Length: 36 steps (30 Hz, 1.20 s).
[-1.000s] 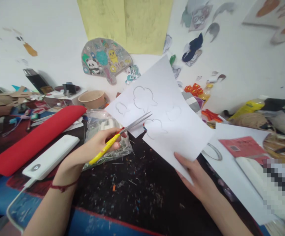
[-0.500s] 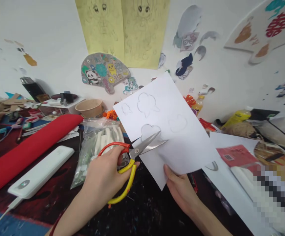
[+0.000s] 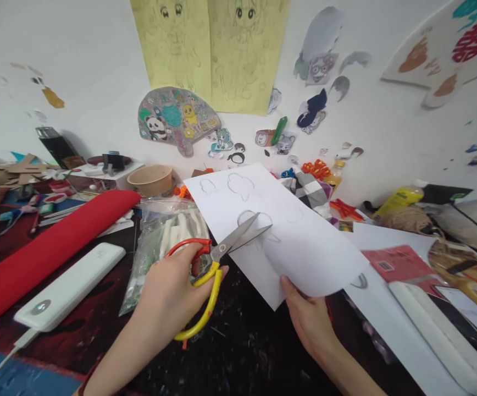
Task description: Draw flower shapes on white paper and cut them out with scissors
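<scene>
Head view: the scissors [image 3: 222, 249] are clamped in the left hand [image 3: 176, 289], blades parted, aimed at two o'clock over the white paper [image 3: 300, 247]. Above the tabletop [image 3: 242, 346], the white paper is pinched by the nearer right hand [image 3: 309, 319], its long axis slanted toward about eleven o'clock.

Head-worn view, forward and down, close above desk [image 3: 255, 346], seemingly wide-angle
</scene>
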Each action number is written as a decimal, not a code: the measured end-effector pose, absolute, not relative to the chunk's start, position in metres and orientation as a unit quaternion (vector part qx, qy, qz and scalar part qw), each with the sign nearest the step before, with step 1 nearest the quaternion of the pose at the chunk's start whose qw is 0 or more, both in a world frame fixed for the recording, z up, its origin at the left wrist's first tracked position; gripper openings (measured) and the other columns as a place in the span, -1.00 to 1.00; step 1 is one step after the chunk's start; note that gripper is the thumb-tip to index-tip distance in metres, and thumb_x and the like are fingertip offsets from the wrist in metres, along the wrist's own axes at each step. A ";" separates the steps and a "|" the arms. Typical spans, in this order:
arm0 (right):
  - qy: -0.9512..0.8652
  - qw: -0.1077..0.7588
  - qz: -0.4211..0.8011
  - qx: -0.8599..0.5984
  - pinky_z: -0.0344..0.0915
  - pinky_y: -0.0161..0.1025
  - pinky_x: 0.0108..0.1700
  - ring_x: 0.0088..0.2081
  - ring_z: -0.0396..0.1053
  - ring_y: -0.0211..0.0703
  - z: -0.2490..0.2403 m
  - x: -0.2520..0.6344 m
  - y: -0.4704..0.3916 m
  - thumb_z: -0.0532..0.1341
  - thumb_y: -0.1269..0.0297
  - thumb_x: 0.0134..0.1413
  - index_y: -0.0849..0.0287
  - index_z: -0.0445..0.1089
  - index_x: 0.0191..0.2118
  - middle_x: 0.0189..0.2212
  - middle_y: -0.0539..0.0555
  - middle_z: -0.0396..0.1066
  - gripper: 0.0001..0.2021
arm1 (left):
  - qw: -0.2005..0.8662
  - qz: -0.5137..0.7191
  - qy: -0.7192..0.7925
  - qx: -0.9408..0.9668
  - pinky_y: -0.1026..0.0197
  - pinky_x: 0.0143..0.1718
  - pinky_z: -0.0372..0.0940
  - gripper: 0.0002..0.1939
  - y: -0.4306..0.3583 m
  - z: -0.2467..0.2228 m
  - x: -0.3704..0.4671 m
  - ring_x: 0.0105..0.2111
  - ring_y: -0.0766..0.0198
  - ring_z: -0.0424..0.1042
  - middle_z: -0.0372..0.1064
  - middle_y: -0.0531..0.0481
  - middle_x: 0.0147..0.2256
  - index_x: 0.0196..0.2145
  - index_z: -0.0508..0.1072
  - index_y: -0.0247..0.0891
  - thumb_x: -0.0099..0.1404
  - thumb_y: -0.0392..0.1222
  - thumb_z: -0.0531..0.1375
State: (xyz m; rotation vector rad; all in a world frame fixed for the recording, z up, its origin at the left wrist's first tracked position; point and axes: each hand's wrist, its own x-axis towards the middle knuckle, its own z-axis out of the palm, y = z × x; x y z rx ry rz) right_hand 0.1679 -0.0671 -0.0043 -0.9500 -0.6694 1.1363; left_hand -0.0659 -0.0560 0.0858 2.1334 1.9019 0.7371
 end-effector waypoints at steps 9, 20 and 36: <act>-0.305 0.700 0.472 -0.441 0.02 0.06 0.39 0.25 0.28 0.03 -0.005 0.174 -0.063 0.48 0.24 -0.08 0.00 0.29 0.27 0.22 0.08 0.36 -0.25 | 0.102 0.293 0.643 0.701 0.23 -0.47 0.06 -0.60 -0.058 0.088 -0.068 -0.56 0.25 0.25 0.25 0.12 -0.53 -0.29 0.37 -0.17 0.19 0.23 0.19; -0.341 0.549 0.622 -0.442 0.09 0.19 0.33 0.17 0.37 0.11 0.002 0.165 -0.084 0.44 0.10 -0.01 0.03 0.40 0.15 0.10 0.12 0.47 -0.43 | 0.439 0.491 0.563 0.499 0.27 -0.51 0.18 -0.50 -0.025 0.054 -0.052 -0.55 0.36 0.25 0.23 0.16 -0.49 -0.30 0.25 -0.20 0.04 0.17 0.35; -0.439 0.551 0.605 -0.370 0.31 0.12 0.05 0.10 0.42 0.24 0.068 0.247 -0.059 -0.13 -0.64 -0.18 0.16 0.44 0.12 0.06 0.29 0.49 0.06 | 0.426 0.428 0.397 0.691 0.29 -0.34 0.18 -0.66 -0.022 0.069 -0.082 -0.39 0.34 0.23 0.28 0.08 -0.34 -0.28 0.34 -0.25 0.09 -0.06 0.35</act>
